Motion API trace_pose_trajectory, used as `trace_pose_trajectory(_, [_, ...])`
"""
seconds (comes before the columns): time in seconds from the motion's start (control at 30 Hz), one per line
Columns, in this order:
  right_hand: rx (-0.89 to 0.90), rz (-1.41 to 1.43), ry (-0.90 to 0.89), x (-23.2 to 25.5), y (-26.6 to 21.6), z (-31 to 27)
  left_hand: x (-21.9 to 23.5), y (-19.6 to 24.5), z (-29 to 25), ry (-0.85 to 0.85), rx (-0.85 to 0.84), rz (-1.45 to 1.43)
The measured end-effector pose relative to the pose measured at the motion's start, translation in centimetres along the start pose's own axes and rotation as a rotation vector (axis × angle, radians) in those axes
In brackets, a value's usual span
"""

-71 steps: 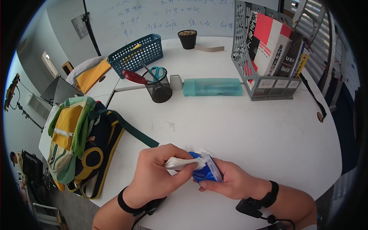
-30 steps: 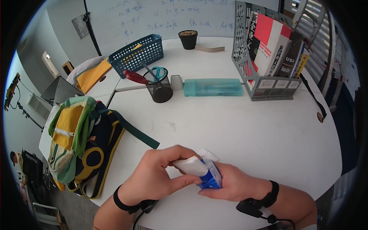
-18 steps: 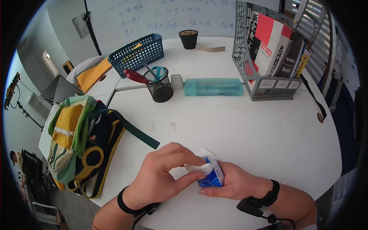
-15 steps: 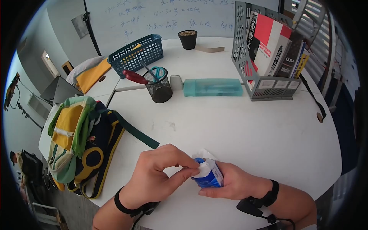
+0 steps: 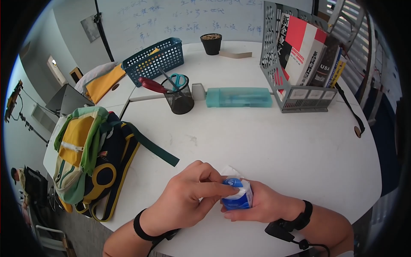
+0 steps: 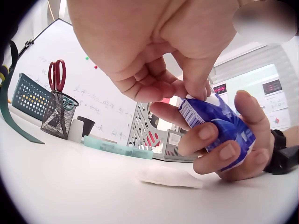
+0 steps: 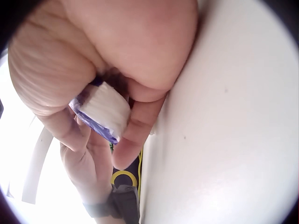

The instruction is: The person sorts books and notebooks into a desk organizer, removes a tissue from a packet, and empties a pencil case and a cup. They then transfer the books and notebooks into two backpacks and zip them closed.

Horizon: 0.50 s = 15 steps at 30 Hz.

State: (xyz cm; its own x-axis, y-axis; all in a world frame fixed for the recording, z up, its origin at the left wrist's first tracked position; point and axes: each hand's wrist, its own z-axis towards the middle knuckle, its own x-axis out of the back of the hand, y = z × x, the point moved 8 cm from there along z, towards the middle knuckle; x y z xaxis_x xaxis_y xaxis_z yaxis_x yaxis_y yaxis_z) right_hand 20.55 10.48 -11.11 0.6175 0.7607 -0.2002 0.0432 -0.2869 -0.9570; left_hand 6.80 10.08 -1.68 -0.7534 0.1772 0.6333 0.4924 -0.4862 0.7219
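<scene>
"How does the left hand [image 5: 186,199] stand?"

"Its grip is nearly closed: thumb and fingertips pinch the packet [image 5: 242,202] at its top edge, where some white shows."

"And the right hand [image 5: 270,203]?"

"That grip is wrapped round the blue and white packet, thumb on the near side, fingers behind. Both hands touch it, and it's held above the near part of the counter [image 5: 278,150]."

"So count for me. How many packets?"

"One. One folded white piece [image 6: 170,177] too, lying on the counter just beyond the hands."

"What else is there?"

"One mesh cup [image 5: 180,102], holding one pair of red-handled scissors [image 6: 57,77], one pair of teal scissors [image 5: 177,81] and at least one slim thing more. One teal case [image 5: 239,98] lies near the cup, with one basket [image 5: 160,66] and one dark pot [image 5: 211,46] farther back."

"And to the sides?"

"One backpack [image 5: 81,158] on the left; one gray rack [image 5: 304,105] on the right, with several upright books [image 5: 299,51]. They overlap, so I can't tell exactly how many."
</scene>
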Motion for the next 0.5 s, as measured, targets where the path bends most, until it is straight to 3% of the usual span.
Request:
trace_pose_trajectory(0.07, [-0.023, 0.014, 0.007, 0.5, 0.2, -0.2, 1.0, 0.0, 0.2, 0.056, -0.008, -0.026])
trace_pose_trajectory(0.13, [0.008, 0.377, -0.036, 0.7, -0.3, -0.3, 2.5, -1.3, 0.3, 0.132, 0.046, -0.094])
trace_pose_trajectory(0.23, [0.082, 0.482, 0.042, 2.1, -0.2, -0.1, 1.8, -3.6, 0.3, -0.001, 0.23, 0.138])
trace_pose_trajectory(0.37, [0.139, 0.478, 0.195, 3.2, -0.5, -0.4, -0.8, -4.4, -0.1, -0.058, 0.189, 0.262])
trace_pose_trajectory(0.5, [0.151, 0.516, 0.234, 3.4, -0.7, -0.4, -2.2, -3.7, -0.4, -0.128, 0.131, 0.332])
